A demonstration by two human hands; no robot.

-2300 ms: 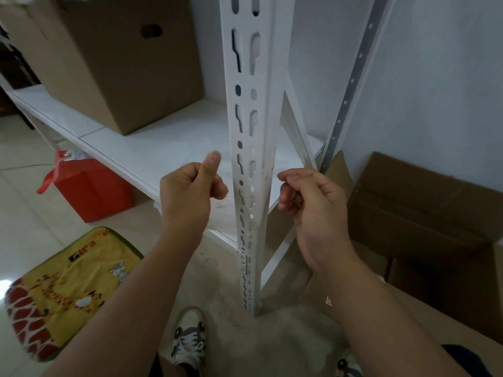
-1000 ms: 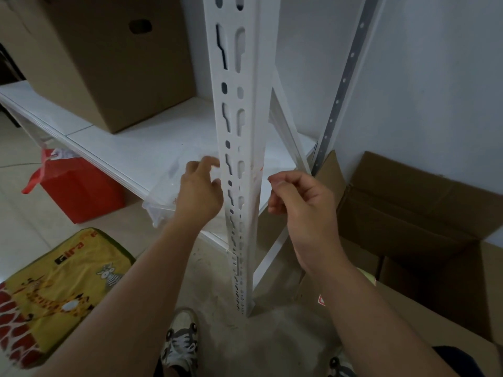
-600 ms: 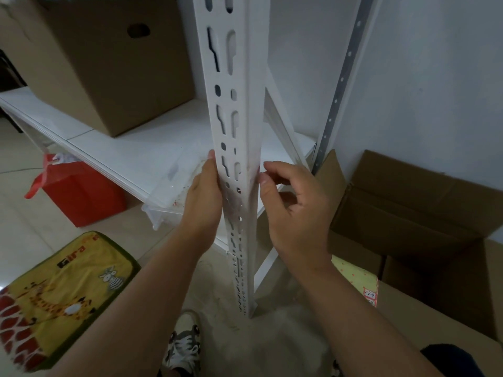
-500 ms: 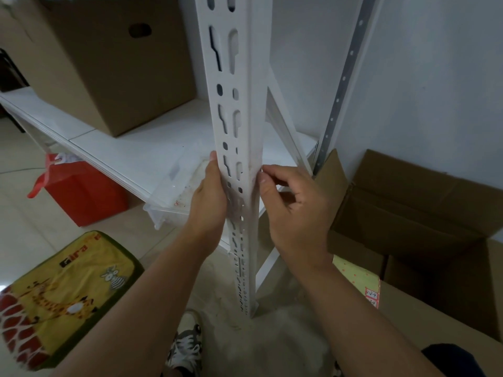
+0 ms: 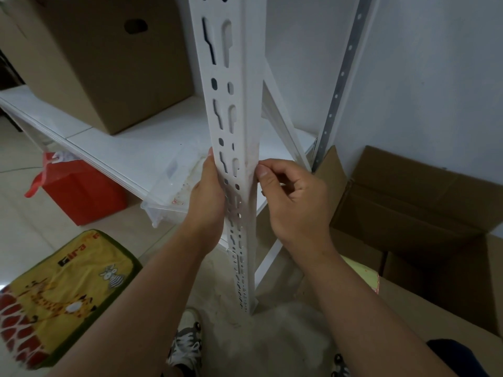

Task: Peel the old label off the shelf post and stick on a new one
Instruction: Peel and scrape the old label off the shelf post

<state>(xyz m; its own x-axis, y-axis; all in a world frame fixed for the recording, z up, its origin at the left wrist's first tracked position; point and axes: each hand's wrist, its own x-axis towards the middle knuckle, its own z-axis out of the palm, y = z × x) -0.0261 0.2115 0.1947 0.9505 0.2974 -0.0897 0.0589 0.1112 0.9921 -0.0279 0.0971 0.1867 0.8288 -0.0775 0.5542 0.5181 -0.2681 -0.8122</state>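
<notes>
Both hands [image 5: 206,197] flank the shelf post [image 5: 234,131]; no label discernible.

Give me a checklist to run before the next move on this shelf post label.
1. Left hand braces the shelf post: ok.
2. Right hand thumb tip at the post's corner edge: ok.
3. Label actually under the thumb: cannot tell, only faint reddish marks show.
4. Post upright: ok.
5. Clear plastic tray overhangs the shelf edge near the left wrist: not ok.
</notes>
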